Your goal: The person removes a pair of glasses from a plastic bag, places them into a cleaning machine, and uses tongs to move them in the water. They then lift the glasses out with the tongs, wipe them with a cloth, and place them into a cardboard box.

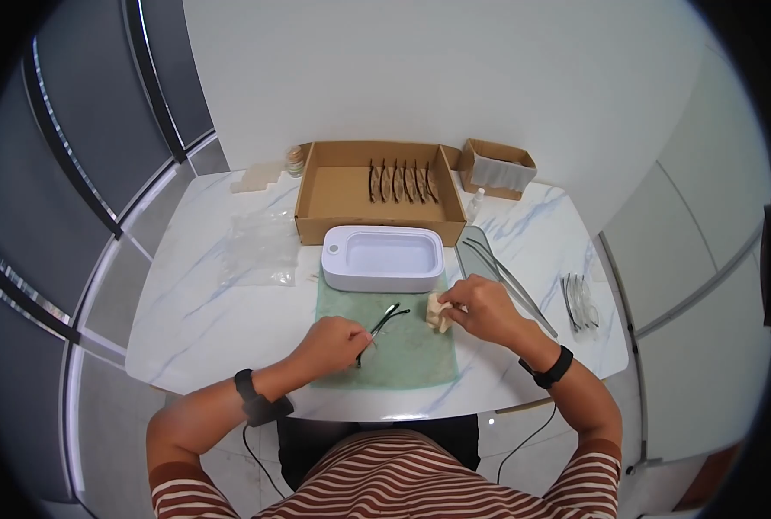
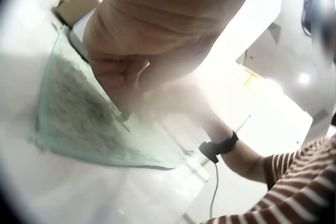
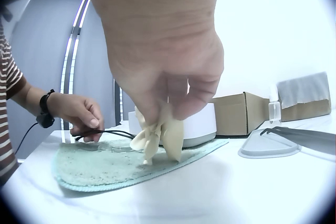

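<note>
My left hand (image 1: 334,343) pinches a pair of eyeglasses (image 1: 390,319) low over a green cloth mat (image 1: 411,368); their dark temples point away past the fingers. Most of the front is hidden behind that hand. On the right, my other hand (image 1: 488,310) grips a bunched cream wiping cloth (image 1: 436,313) between thumb and fingertips, close over the mat's right side. In the right wrist view the cloth (image 3: 173,139) hangs in loose folds below the fingers. Just beyond both hands stands a white ultrasonic cleaner (image 1: 381,283) with an uncovered basin.
Behind the cleaner, an open cardboard box (image 1: 334,182) holds a row of several eyeglasses. A smaller lined box (image 1: 494,186) and a small bottle (image 1: 475,204) stand to its right. Tweezers (image 1: 511,281) lie on a grey lid. More eyeglasses (image 1: 582,304) lie far right; a plastic bag (image 1: 264,251) lies left.
</note>
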Demonstrator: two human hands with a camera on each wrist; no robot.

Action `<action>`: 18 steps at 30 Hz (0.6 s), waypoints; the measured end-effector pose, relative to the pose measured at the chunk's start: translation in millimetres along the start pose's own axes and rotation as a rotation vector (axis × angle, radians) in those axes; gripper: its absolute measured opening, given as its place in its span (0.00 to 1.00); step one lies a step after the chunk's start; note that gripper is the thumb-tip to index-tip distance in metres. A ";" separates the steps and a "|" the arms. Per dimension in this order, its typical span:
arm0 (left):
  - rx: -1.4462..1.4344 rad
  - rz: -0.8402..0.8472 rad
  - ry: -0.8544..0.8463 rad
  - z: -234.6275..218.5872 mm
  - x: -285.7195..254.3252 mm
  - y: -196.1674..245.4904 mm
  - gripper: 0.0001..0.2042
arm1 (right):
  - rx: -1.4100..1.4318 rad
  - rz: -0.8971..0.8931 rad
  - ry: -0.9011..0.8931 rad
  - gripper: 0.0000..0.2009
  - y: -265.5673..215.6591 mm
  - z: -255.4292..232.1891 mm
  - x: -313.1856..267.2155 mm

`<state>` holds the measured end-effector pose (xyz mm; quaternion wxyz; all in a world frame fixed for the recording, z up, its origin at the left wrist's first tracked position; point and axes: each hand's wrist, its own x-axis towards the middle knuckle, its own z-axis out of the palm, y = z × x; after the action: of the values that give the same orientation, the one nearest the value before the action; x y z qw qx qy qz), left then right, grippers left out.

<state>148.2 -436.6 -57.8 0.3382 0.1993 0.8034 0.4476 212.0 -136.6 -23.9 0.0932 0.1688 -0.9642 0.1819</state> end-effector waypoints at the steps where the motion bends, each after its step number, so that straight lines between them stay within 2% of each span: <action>1: 0.227 0.145 0.084 -3.8 1.0 -1.0 0.13 | 0.001 -0.001 0.002 0.10 -0.4 2.8 -0.8; 2: 0.453 0.290 0.168 -6.2 1.8 -1.6 0.12 | 0.002 -0.041 -0.042 0.10 -0.1 8.4 -2.5; 6: 0.381 0.296 0.152 -9.8 1.0 1.3 0.09 | 0.065 -0.115 -0.086 0.11 2.1 36.2 -12.3; 9: 0.264 0.261 0.057 -4.3 -0.9 7.0 0.11 | 0.029 -0.136 -0.114 0.12 3.4 31.1 -12.4; 12: 0.332 0.336 0.009 6.2 -0.7 5.8 0.16 | 0.011 -0.135 -0.135 0.12 1.9 25.1 -11.3; 18: 0.516 0.523 0.105 -1.8 9.6 6.2 0.17 | 0.067 -0.103 -0.051 0.12 -10.5 7.6 -6.2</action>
<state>140.3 -428.4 -55.3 0.1092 0.4532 0.8280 0.3115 220.7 -146.9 -29.0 0.0723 0.2258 -0.9497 0.2048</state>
